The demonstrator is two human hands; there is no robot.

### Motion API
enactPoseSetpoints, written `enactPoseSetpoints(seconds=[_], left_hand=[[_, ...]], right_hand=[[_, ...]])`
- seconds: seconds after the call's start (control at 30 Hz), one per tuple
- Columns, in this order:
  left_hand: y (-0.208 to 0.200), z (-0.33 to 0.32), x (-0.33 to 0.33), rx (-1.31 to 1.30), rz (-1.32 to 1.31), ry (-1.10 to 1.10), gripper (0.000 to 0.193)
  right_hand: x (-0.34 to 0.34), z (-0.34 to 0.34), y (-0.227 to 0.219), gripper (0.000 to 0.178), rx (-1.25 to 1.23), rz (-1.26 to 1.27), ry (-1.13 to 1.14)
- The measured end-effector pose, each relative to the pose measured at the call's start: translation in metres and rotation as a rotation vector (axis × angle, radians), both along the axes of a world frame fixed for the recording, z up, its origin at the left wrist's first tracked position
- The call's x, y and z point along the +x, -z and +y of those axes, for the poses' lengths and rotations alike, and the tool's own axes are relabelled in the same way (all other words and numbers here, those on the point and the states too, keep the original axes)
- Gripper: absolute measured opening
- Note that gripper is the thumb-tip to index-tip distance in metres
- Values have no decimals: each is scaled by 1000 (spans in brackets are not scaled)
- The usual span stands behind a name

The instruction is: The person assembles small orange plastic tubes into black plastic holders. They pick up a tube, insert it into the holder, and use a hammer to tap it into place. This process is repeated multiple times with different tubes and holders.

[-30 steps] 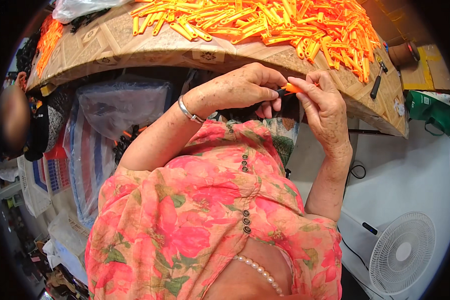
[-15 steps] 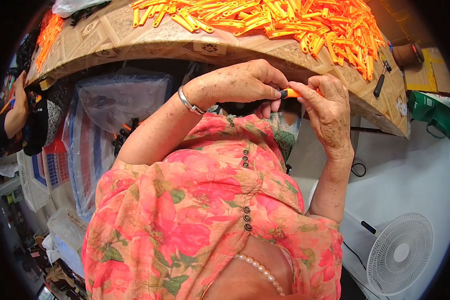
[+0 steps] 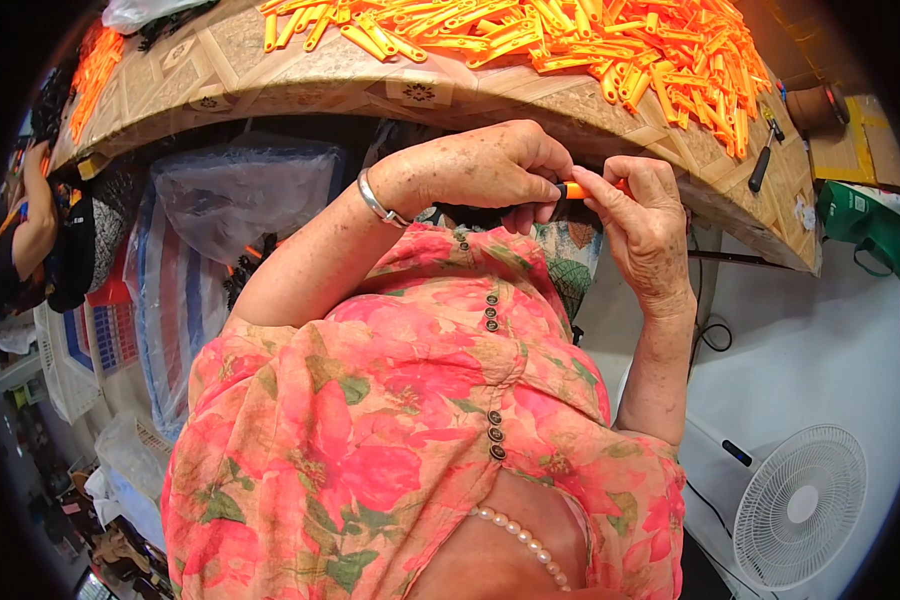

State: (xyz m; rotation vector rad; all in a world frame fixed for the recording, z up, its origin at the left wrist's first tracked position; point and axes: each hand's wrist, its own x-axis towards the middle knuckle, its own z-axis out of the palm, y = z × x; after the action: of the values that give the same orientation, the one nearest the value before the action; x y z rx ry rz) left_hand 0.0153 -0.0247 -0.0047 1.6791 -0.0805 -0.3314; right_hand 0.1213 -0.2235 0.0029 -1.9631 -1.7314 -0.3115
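Head view, from my left across: another person's arm (image 3: 32, 215) shows at the far left edge, beside stacked bags and a clear plastic sack (image 3: 240, 190) under the counter (image 3: 300, 75). My left hand (image 3: 485, 165), with a silver bangle (image 3: 375, 200) at the wrist, is curled closed, thumb and fingers pinching one end of a small orange plastic piece (image 3: 575, 189). That piece sits between my two hands, held just below the counter's front edge and above my floral blouse. My right hand (image 3: 645, 225) closes on its other end, fingers wrapped over it, so most of it is hidden. I judge it light and stiff, a smooth moulded part that could slip if squeezed loosely; the ends are the sure places to grip, as I have it. Up on the counter lies a big heap of matching orange pieces (image 3: 610, 45). Further right, a dark-handled tool (image 3: 760, 168) lies near the edge, and a white fan (image 3: 800, 505) stands on the floor below.
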Motion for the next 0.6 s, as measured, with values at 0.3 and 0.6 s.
enactPoseSetpoints(seconds=[0.3,0.6], left_hand=[[-4,-5,-2,454,-375,-131,9],[3,-6,-2,832,-569,-114,15]], right_hand=[[-5,1,10,36,80,33,72],[-3,4,2,17,-145,284,88]])
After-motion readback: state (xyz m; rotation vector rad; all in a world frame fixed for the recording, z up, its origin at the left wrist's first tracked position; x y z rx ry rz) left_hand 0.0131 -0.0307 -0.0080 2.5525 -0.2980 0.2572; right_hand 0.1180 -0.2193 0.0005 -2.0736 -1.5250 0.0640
